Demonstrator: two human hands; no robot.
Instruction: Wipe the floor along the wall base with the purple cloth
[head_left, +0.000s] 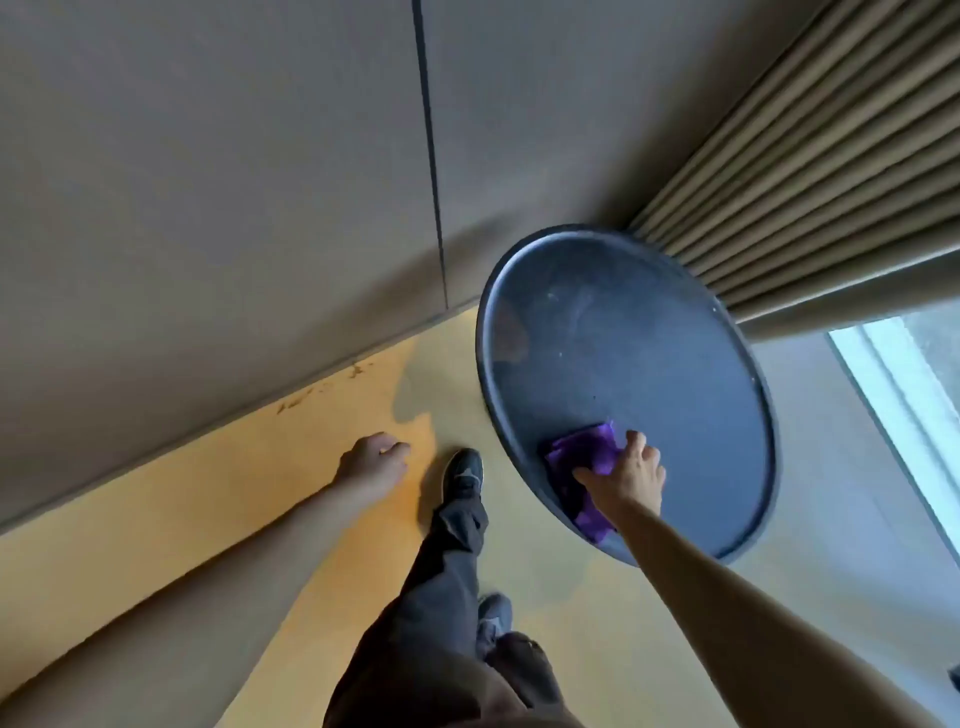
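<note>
Purple cloth (584, 470) sits lower centre-right of the frame, crumpled on the near edge of a round dark table (649, 364), part of it hanging over the rim toward us. Our right hand (626, 475) lies on top of the cloth, palm down, fingers curled and bunching the fabric, thumb out to the left against the purple. Right forearm runs in from the lower right corner.

Table top is dusty, with faint smears and specks, and fills the centre-right of the frame.

Our left hand (371, 460) is at centre-left, loosely curled into a half fist, holding nothing, hanging over the floor (234, 493) near the wall base. Left forearm comes in from the lower left.

Below centre we see our dark trousers (447, 587) and a black shoe (462, 473) with a pale stripe, planted on the floor between the two hands. A second shoe shows partly, lower down.

Floor is yellowish, with dark scuff marks close to the wall base at centre-left. Wall (208, 182) is beige panels with a dark vertical seam, taking up the upper left. Pleated curtain (805, 156) at upper right, bright window strip (904, 395) at the right edge.
</note>
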